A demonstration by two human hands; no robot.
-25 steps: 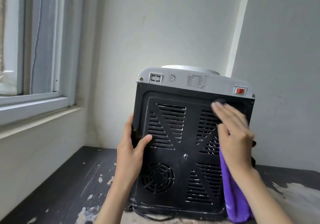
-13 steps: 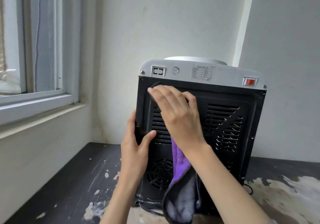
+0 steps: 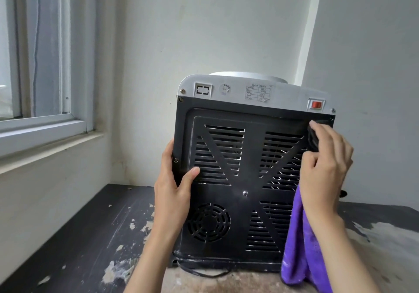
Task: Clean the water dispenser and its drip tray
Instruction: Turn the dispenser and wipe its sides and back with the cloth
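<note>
Both hands on the back of the water dispenser (image 3: 249,179)!

Left hand (image 3: 174,193) reaches up from below and grips the dispenser's left edge, thumb laid on the black vented back panel (image 3: 240,186), fingers wrapped round the side. Right hand (image 3: 326,170), fingers curled, presses a purple cloth (image 3: 297,247) at the panel's upper right corner (just under the red switch (image 3: 316,104)); the cloth hangs down past the wrist. The dispenser stands on the worn counter (image 3: 90,236), back facing us, near the corner wall.

Left hand (image 3: 173,193) grips the water dispenser (image 3: 244,179) edge; right hand (image 3: 326,170) presses a purple cloth (image 3: 297,247) against its upper-right back panel.
</note>
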